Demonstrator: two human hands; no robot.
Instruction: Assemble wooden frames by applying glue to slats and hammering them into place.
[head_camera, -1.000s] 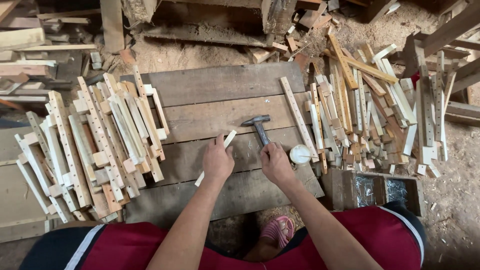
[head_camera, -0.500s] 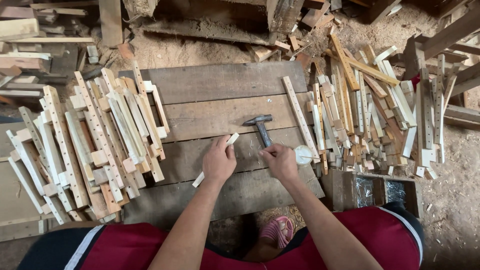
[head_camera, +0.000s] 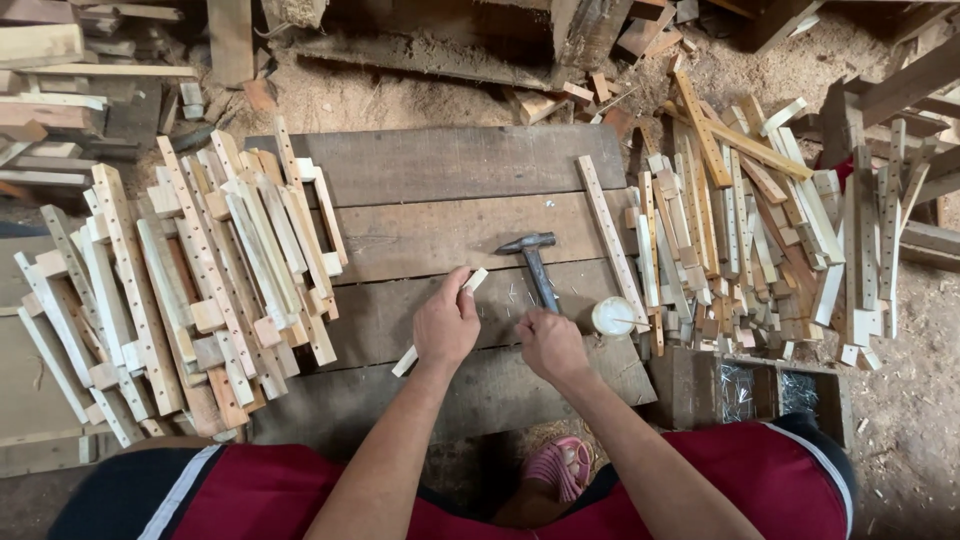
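While the left hand (head_camera: 446, 325) fingers clasp a pale wooden strip (head_camera: 440, 322), the right hand (head_camera: 550, 345) fingers curl beside the hammer (head_camera: 535, 265) handle.

My arms are bare to the elbow, with no sleeves, gloves or rings on my left hand (head_camera: 446, 325) or right hand (head_camera: 551, 345). I wear dark red shorts (head_camera: 300, 495) with a white side stripe and black panel. A pink sandal (head_camera: 562, 467) is on my foot.

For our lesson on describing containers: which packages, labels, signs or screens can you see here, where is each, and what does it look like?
Round white tub: on the plank bench, right of the right hand; small, open.
Wooden box: low at the bench's right end; two compartments of grey nails.
No labels, signs or screens show.
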